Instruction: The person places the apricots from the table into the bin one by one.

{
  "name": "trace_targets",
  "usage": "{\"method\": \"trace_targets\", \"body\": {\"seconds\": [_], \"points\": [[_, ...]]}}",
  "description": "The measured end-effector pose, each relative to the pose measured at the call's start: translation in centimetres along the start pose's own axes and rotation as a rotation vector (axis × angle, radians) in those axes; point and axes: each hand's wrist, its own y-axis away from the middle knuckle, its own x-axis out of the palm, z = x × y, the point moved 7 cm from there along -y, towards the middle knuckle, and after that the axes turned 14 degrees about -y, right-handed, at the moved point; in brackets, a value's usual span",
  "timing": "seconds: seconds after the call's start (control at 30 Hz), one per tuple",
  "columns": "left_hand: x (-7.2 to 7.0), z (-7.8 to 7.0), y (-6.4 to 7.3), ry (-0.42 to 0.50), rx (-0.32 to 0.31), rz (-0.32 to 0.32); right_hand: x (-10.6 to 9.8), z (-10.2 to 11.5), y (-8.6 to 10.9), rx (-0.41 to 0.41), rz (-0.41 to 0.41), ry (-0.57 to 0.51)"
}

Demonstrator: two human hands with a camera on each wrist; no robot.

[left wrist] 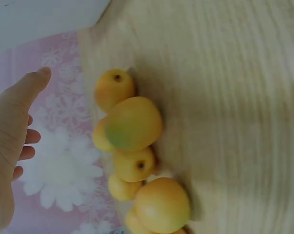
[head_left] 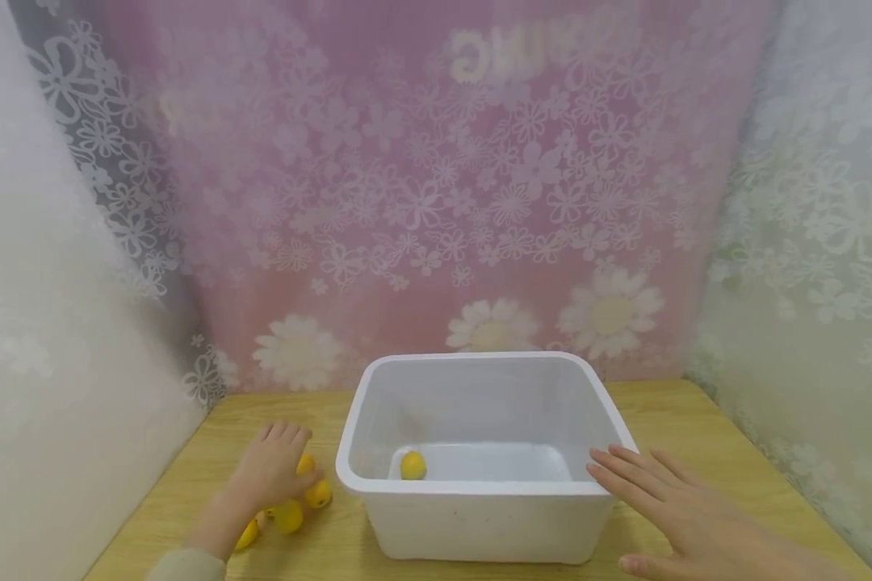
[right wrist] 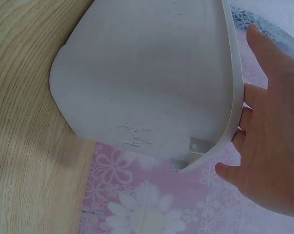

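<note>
Several small round yellow-orange fruits [left wrist: 134, 124] lie close together on the table, left of a white plastic tub [head_left: 480, 487]. Some have a dark spot at one end, and one shows a green patch. My left hand [head_left: 278, 464] is above this group and hides part of it in the head view. In the left wrist view its thumb [left wrist: 32, 87] stands out and no fruit is in the hand. One yellow fruit [head_left: 412, 465] sits on the tub's floor, towards the left. My right hand [head_left: 668, 496] rests with straight fingers at the tub's right rim [right wrist: 238, 92].
A light wooden table [head_left: 657, 407] carries everything. Behind it hangs a pink curtain [head_left: 407, 186] with white flowers, and pale sheets [head_left: 821, 266] close off both sides. The tub's raised walls stand between my two hands.
</note>
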Motion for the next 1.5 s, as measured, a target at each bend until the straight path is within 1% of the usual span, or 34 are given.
{"method": "trace_targets", "body": {"seconds": [0.2, 0.3, 0.43, 0.53, 0.63, 0.77, 0.9, 1.0, 1.07, 1.23, 1.4, 1.5], "points": [[1.5, -1.1, 1.2, -0.05, 0.028, -0.06, 0.1, 0.0, 0.0, -0.019, -0.009, 0.008], [2.4, -1.5, 1.6, -0.056, 0.035, -0.046, 0.0, 0.0, 0.0, -0.017, -0.014, 0.006], [3.1, -2.0, 2.0, -0.06, 0.045, -0.041, 0.0, 0.0, 0.1, -0.018, -0.017, 0.002], [3.3, -2.2, 2.2, -0.061, 0.049, -0.05, 0.0, -0.1, 0.1, -0.023, -0.017, 0.0], [3.6, -2.4, 2.2, -0.06, 0.054, -0.037, 0.0, -0.1, 0.1, -0.034, -0.019, 0.003], [4.0, -2.5, 2.3, -0.036, 0.061, 0.014, 0.0, 0.0, 0.0, -0.038, -0.016, 0.006], [4.5, -2.6, 2.2, -0.005, 0.058, 0.072, 0.0, -0.1, 0.0, 0.002, -0.006, -0.003], [4.8, -2.6, 2.2, 0.011, 0.051, 0.102, 0.0, -0.1, 0.1, 0.015, -0.004, -0.004], [4.9, -2.7, 2.2, 0.013, 0.057, 0.098, 0.0, -0.1, 0.1, 0.016, -0.006, -0.001], [4.9, -2.9, 2.3, 0.014, 0.077, 0.053, 0.1, -0.1, 0.2, 0.006, -0.009, -0.001], [5.1, -3.0, 2.1, 0.019, 0.082, 0.053, -0.1, 0.0, 0.0, -0.025, -0.01, -0.009], [5.0, -3.0, 2.0, 0.011, 0.089, 0.045, -0.1, 0.0, -0.1, -0.051, 0.004, -0.007]]}}
